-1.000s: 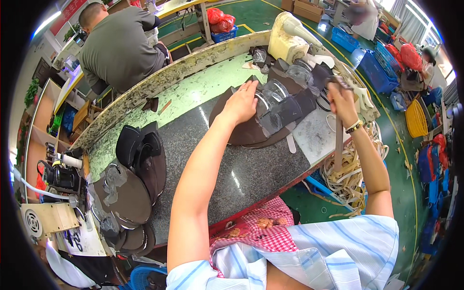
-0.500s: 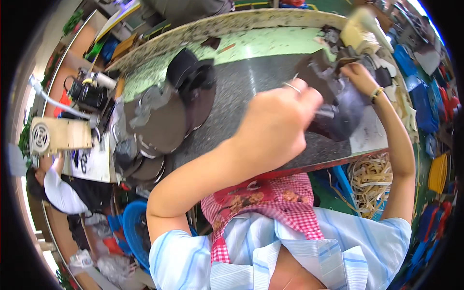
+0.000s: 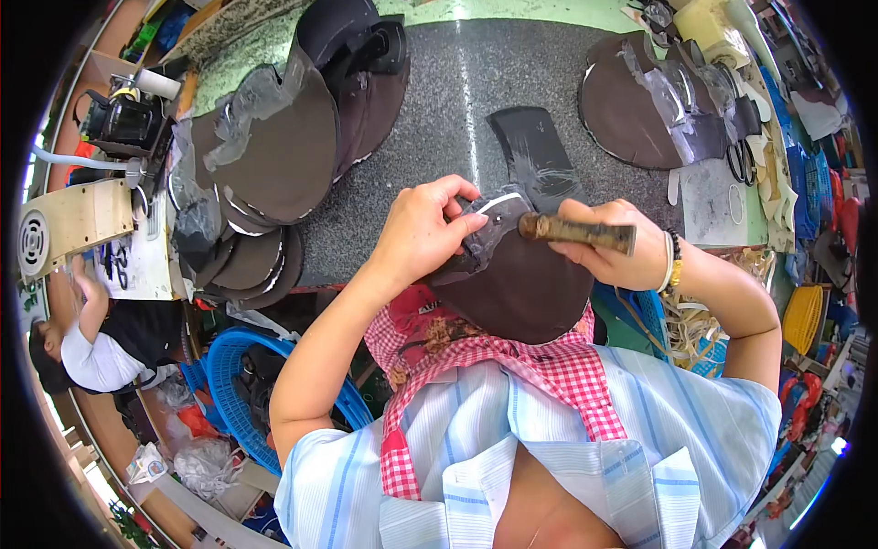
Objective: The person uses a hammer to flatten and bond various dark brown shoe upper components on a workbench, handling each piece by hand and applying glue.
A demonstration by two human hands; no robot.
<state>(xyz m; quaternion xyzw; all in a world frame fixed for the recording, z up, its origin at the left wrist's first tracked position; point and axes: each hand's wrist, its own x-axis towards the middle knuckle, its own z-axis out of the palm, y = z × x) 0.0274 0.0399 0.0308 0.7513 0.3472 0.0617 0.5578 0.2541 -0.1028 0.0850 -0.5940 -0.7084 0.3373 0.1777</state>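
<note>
A dark brown, rounded flat piece w/ a white-lined edge was at the near side of the speckled dark grey tabletop, btwn both hands, its round end in front of the red-and-white checked apron. The L hand pinched its L edge, thumb & fingertips close together. The R hand was wrapped round a worn brown bar-shaped tool, one end above the piece nr the white line; contact, can't tell. Just beyond, a curved black panel lay on the tabletop; join w/ the piece unclear. Further out: a stack of dark brown rounded pieces on the L, a smaller pile of similar brown pieces on the R, w/ black-handled scissors beside it. Lower L, a round blue plastic basket; far L, another person in a white top.
</note>
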